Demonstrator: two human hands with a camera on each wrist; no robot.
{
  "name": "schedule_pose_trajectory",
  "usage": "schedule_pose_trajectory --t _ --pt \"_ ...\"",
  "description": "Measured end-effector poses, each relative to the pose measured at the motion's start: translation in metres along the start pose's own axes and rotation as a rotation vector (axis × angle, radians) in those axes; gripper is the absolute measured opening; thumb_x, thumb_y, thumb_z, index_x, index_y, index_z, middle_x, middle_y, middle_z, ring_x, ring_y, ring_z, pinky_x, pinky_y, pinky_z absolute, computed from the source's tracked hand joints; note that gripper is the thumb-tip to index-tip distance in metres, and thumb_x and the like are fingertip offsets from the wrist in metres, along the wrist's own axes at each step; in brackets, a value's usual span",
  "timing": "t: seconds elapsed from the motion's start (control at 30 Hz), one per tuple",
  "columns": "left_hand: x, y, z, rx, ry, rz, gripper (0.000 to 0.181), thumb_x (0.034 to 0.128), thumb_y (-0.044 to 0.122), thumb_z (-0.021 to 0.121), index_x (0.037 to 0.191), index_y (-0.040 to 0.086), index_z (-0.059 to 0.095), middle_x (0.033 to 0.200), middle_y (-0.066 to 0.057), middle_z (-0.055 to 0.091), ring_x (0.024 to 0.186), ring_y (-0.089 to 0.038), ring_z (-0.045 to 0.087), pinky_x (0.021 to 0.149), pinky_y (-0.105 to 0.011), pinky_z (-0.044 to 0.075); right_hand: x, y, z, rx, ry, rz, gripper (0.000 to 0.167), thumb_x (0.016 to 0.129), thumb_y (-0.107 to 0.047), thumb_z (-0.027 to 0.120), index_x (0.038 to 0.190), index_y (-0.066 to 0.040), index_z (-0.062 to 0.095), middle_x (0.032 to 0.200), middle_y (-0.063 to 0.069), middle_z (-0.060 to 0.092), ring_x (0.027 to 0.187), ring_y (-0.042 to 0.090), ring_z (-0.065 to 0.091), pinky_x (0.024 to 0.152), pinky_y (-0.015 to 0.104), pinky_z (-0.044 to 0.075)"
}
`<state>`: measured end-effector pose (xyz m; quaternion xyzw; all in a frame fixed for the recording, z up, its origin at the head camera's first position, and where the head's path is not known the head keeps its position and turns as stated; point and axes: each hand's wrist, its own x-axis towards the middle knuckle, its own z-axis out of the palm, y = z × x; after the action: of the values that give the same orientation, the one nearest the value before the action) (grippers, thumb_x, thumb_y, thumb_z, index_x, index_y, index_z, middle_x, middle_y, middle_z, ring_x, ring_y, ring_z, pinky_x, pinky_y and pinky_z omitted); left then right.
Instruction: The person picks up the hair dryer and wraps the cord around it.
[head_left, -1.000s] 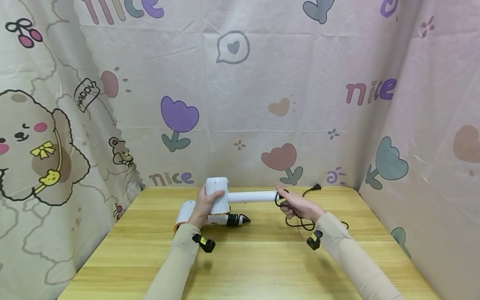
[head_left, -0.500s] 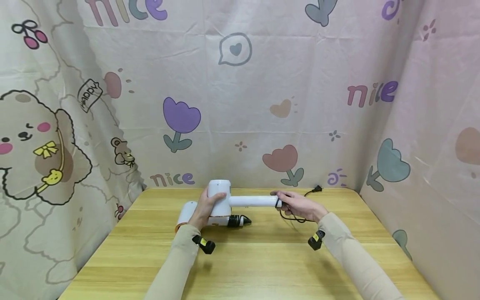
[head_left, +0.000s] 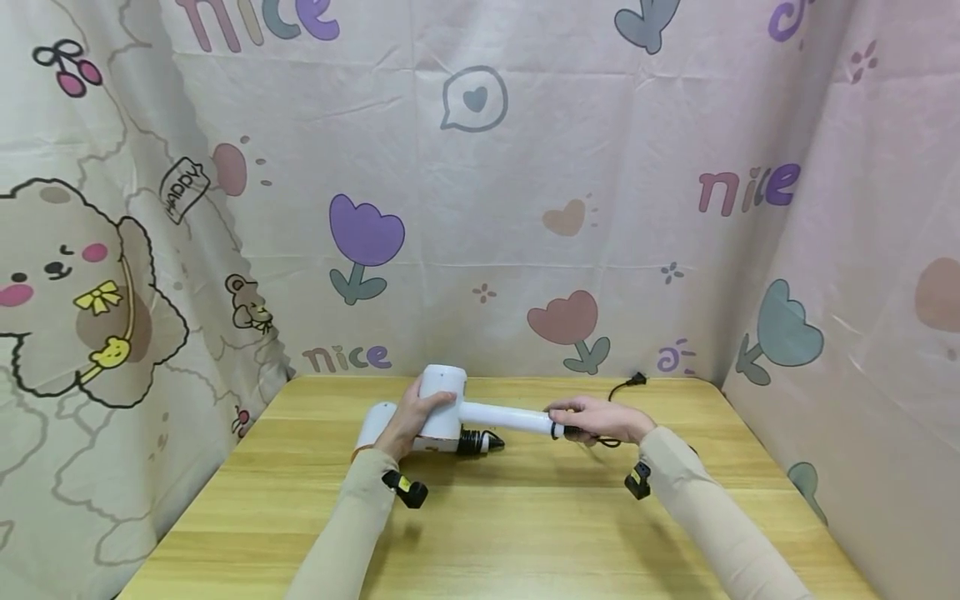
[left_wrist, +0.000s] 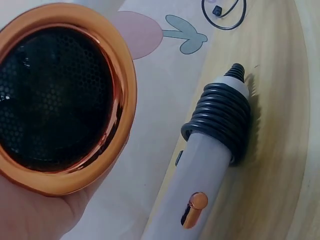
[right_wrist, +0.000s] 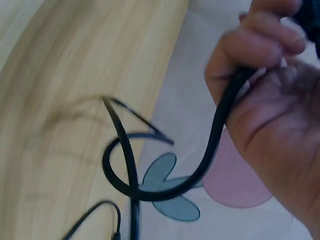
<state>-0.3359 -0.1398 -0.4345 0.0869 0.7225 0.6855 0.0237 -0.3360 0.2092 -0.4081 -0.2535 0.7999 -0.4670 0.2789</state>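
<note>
Hair dryer [head_left: 450, 419], white, is held over the tabletop [head_left: 495, 533] between both hands, barrel roughly upright, handle [head_left: 506, 416] pointed toward the right hand and dipped slightly. Barrel is gripped by the left hand [head_left: 408, 419], fingers wrapped round its side, thumb laid across the near face; presumably held there because most of the weight sits in the barrel. Copper rim [left_wrist: 128, 95] is seen at its lower end, dark mesh [left_wrist: 55, 100] framed inside. Black cord [right_wrist: 212, 135] is held in the curled fingers of the right hand [head_left: 600, 419] at the handle's end, probably so cord and handle can be controlled together; how firmly the handle itself is pressed cannot be told. Free cord is looped beyond that hand, plug [head_left: 637, 379] placed near the far edge. Second dryer [head_left: 373, 427] is laid on the tabletop, partly hidden by the left hand and held dryer, its coiled cord [left_wrist: 217, 117] wound round its grip, seemingly for compactness. Printed curtain [head_left: 480, 208] is hung behind.
</note>
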Motion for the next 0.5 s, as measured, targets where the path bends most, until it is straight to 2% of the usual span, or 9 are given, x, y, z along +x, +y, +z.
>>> schedule_pose_trajectory --t 0.17,0.27,0.33,0.4,0.5 --pt "-0.0022 -0.0035 -0.0022 -0.008 0.018 -0.031 0.068 0.0857 0.031 0.069 0.144 0.012 0.039 0.121 -0.019 0.058 0.091 -0.023 0.065 0.076 -0.038 0.058 0.0023 -0.0035 0.0008 0.000 0.051 -0.021 0.054 0.098 -0.038 0.058 0.142 -0.009 0.047 0.095 0.007 0.061 0.072 0.014 0.050 0.060 0.023 0.041" --pt "-0.0020 -0.0050 -0.0027 -0.023 0.011 -0.036 0.067 0.0846 0.031 0.070 0.141 0.010 0.041 0.117 -0.019 0.059 0.089 -0.023 0.066 0.075 -0.039 0.059 0.0021 -0.0042 0.0016 -0.041 0.071 -0.042 0.051 0.097 -0.036 0.061 0.140 -0.012 0.050 0.105 0.009 0.064 0.086 0.016 0.058 0.073 0.027 0.048" --pt "-0.0019 -0.0053 -0.0030 -0.011 -0.004 -0.027 0.067 0.0837 0.031 0.071 0.140 0.010 0.042 0.115 -0.018 0.060 0.088 -0.023 0.066 0.074 -0.039 0.059 0.0018 -0.0040 0.0023 -0.097 0.077 -0.061 0.048 0.096 -0.032 0.063 0.138 -0.012 0.052 0.105 0.008 0.068 0.093 0.017 0.063 0.080 0.031 0.050" --pt "-0.0013 -0.0043 -0.0030 0.011 -0.015 -0.016 0.066 0.0831 0.030 0.072 0.139 0.010 0.043 0.115 -0.018 0.059 0.086 -0.023 0.065 0.072 -0.039 0.059 0.0020 -0.0040 0.0040 -0.179 0.091 -0.083 0.048 0.094 -0.029 0.066 0.137 -0.013 0.053 0.103 0.005 0.071 0.096 0.019 0.065 0.083 0.033 0.052" --pt "-0.0004 -0.0025 -0.0032 0.043 -0.025 0.000 0.068 0.0822 0.028 0.074 0.140 0.012 0.042 0.114 -0.020 0.058 0.083 -0.024 0.066 0.069 -0.041 0.060 0.0036 -0.0065 0.0079 -0.311 0.139 -0.115 0.050 0.088 -0.028 0.073 0.133 -0.013 0.057 0.097 0.002 0.074 0.091 0.017 0.067 0.076 0.030 0.054"
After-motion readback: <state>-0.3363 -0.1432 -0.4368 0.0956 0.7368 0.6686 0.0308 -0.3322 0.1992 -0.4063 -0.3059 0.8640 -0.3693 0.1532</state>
